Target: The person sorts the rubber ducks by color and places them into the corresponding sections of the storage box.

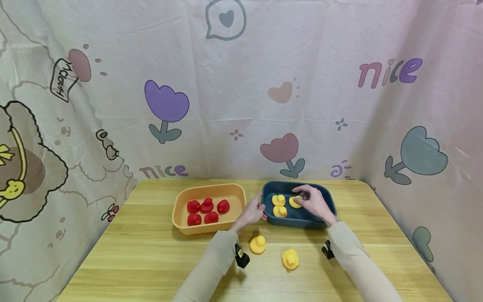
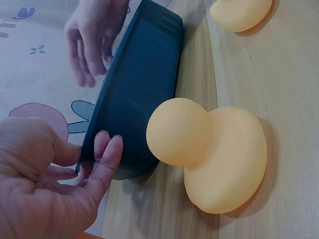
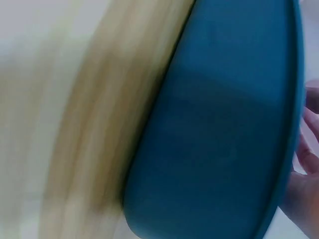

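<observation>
My left hand holds the near left end of a dark blue plastic bin; in the left wrist view its thumb is at the rim and its fingers lie against the outer wall. Over the bin, my right hand hangs with fingers loosely spread around a yellow rubber duck. No duck shows between those fingers in the left wrist view. Two more yellow ducks sit together on the bin's left side. In the right wrist view the bin's wall hides part of the right hand.
To the left stands an orange-yellow bin with several red rubber ducks. On the wooden table, one yellow duck lies beside my left wrist and another between my forearms. A printed cloth hangs behind.
</observation>
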Available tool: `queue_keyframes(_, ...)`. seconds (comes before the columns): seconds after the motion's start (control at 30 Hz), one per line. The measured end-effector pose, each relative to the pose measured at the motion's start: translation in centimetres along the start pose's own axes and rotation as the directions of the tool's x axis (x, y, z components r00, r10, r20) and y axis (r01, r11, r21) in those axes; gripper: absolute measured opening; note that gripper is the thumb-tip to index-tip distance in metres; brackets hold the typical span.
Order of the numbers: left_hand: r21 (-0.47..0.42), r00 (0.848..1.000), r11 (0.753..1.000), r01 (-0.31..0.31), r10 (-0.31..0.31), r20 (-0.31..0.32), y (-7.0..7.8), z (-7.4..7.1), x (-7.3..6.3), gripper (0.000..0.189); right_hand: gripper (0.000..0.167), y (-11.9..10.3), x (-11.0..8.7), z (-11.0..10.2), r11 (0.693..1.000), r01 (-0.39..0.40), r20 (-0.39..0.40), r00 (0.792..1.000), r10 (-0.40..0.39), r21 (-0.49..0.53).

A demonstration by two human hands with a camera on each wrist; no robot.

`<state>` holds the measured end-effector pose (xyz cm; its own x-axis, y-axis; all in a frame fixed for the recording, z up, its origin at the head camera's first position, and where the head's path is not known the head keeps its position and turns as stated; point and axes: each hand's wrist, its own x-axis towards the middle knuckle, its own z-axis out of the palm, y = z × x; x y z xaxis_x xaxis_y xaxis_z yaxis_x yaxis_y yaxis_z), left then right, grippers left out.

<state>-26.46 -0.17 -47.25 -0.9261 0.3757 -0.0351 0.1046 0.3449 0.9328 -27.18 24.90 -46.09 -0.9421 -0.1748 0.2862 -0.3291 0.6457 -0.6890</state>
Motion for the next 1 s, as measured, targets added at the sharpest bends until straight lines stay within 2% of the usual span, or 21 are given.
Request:
queue_keyframes(0.2, 0.005, 1.000, 1.000, -0.007, 0.007, 0.003, 0.0, 0.0, 0.0, 0.057, 0.021, -1.6, -2.8, -0.1, 0.984, 0.152, -0.048, 0.988, -0.148, 0.089)
queue_keyframes(0.3, 0.007, 1.000, 1.000, -0.005, 0.005, 0.000, 0.0, 0.0, 0.0, 0.057, 0.022, -2.0, -4.3, -0.2, 0.959, 0.232, -0.020, 0.972, -0.232, 0.164)
queue_keyframes(0.4, 0.007, 1.000, 1.000, -0.002, 0.002, -0.004, -0.1, 0.0, 0.1, 0.057, 0.022, -2.2, -5.7, -0.2, 0.932, 0.271, 0.047, 0.956, -0.290, 0.243)
queue_keyframes(0.57, 0.003, 1.000, 1.000, -0.003, 0.003, -0.004, -0.3, 0.0, 0.2, 0.057, 0.020, -2.3, -7.6, 0.1, 0.901, 0.271, 0.179, 0.922, -0.344, 0.339)
queue_keyframes(0.63, 0.002, 1.000, 1.000, -0.003, 0.003, -0.001, -0.3, 0.0, 0.1, 0.057, 0.019, -2.2, -8.0, 0.3, 0.892, 0.266, 0.229, 0.903, -0.363, 0.365)
queue_keyframes(0.73, 0.000, 1.000, 1.000, -0.003, 0.003, -0.002, -0.3, 0.0, 0.0, 0.058, 0.018, -2.1, -8.4, 0.5, 0.876, 0.253, 0.311, 0.864, -0.395, 0.410)
queue_keyframes(0.87, 0.001, 1.000, 1.000, -0.001, 0.001, -0.001, -0.2, 0.0, 0.0, 0.057, 0.018, -1.9, -8.7, 0.8, 0.860, 0.179, 0.422, 0.811, -0.404, 0.478)
queue_keyframes(1.0, -0.003, 1.000, 1.000, -0.003, 0.003, 0.001, -0.1, 0.0, 0.0, 0.056, 0.022, -1.8, -8.8, 0.9, 0.863, 0.115, 0.499, 0.775, -0.388, 0.492)
